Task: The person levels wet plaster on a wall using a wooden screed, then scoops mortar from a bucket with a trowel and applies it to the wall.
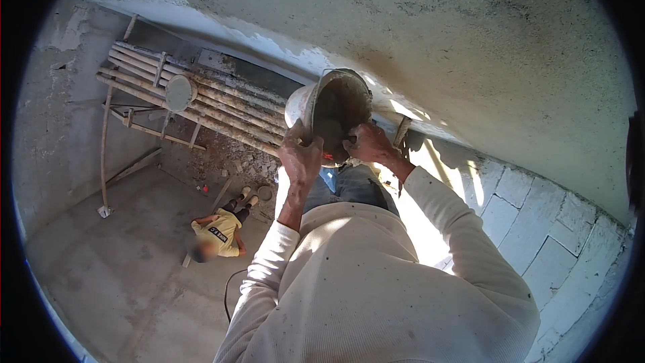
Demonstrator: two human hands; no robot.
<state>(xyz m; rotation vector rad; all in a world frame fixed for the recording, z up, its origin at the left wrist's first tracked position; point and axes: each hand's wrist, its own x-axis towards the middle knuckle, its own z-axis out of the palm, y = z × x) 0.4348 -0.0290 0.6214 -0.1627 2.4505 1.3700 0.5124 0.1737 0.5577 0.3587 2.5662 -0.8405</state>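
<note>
A plaster-smeared white bucket (299,105) is held in front of my body, tilted with its mouth towards me. Grey residue coats its dark inside. My left hand (300,159) grips the near left part of the rim, fingers closed round it. On the near right side of the rim, my right hand (371,144) is closed too. A small red spot shows between the hands; what it is I cannot make out. The bucket's underside is hidden.
Scaffold poles (235,104) run to the left, bearing a second bucket (180,93) with grey material. Far below, a person in a yellow shirt (227,228) is near rubble (232,154). A plastered wall (484,47) rises ahead; a block wall (531,228) stands at right.
</note>
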